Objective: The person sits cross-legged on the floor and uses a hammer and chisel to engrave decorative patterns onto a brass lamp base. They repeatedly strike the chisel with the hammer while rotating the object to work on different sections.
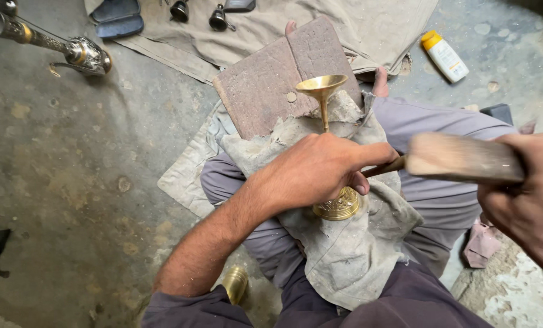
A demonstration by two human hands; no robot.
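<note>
Brass goblet [327, 146] under left hand [317, 170]; right hand [526, 194] grips tool handle [459, 159].

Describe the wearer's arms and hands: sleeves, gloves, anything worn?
Both hands are bare: no gloves, and no rings or watch that I can see. The left hand continues into a bare forearm, with a dark purplish-grey sleeve pushed up near the elbow. The right hand is cut off at the frame edge; its sleeve is out of view.
</note>
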